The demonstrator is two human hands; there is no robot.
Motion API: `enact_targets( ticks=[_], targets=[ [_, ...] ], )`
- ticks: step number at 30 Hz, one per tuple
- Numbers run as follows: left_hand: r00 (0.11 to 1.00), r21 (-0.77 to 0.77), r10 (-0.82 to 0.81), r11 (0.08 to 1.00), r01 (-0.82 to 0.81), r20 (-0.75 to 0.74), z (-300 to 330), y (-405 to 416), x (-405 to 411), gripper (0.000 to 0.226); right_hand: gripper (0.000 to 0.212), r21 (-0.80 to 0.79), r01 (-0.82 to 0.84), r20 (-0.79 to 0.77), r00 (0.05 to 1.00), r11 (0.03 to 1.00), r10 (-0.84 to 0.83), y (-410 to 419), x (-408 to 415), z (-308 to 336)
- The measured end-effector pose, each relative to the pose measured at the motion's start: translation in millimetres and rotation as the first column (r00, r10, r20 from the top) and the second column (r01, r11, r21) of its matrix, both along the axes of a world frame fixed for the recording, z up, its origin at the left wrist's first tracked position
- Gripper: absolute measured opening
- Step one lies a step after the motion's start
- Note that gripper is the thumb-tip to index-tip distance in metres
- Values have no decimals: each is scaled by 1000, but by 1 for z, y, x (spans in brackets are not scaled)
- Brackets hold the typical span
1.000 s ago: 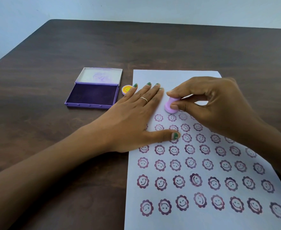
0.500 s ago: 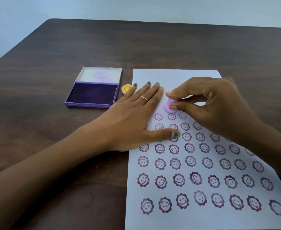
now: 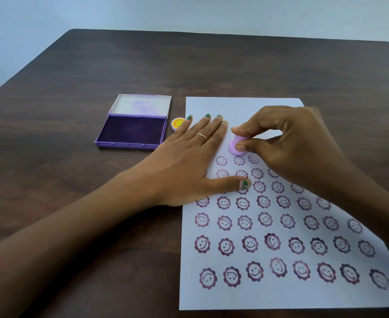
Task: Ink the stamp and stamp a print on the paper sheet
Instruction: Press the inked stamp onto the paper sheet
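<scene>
A dark wooden table fills most of the frame, and a white paper sheet lies on it from the centre down to the lower right, covered in rows of purple smiling-flower prints. The left hand enters from the lower left and lies flat with straight fingers across the sheet's left edge, thumb spread out over the prints, a thin ring on one finger. The right hand comes in from the right edge and pinches a small pink stamp between thumb and forefinger, its other fingers curled. The stamp stands upright just above the top row of prints, at the centre of the frame, its base at the paper and close beside the left hand's fingertips. Left of the sheet, in the upper left of centre, a purple ink pad sits with its lid open. A small round yellow cap lies between the pad and the sheet, just beside the left little finger.
</scene>
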State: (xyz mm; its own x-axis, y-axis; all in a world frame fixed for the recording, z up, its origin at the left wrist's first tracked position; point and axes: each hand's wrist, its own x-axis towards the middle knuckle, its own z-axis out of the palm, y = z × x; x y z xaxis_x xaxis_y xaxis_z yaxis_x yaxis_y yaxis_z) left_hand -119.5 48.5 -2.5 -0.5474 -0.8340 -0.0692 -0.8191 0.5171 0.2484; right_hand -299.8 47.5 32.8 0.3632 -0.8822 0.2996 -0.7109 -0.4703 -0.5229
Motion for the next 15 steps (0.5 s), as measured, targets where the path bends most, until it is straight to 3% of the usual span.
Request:
enact_targets(
  ticks=[15],
  targets=[
    [1000, -6, 2, 1000, -2, -9, 0, -1, 0, 104, 22, 70, 9, 1, 1000, 998, -9, -1, 1, 4]
  ],
)
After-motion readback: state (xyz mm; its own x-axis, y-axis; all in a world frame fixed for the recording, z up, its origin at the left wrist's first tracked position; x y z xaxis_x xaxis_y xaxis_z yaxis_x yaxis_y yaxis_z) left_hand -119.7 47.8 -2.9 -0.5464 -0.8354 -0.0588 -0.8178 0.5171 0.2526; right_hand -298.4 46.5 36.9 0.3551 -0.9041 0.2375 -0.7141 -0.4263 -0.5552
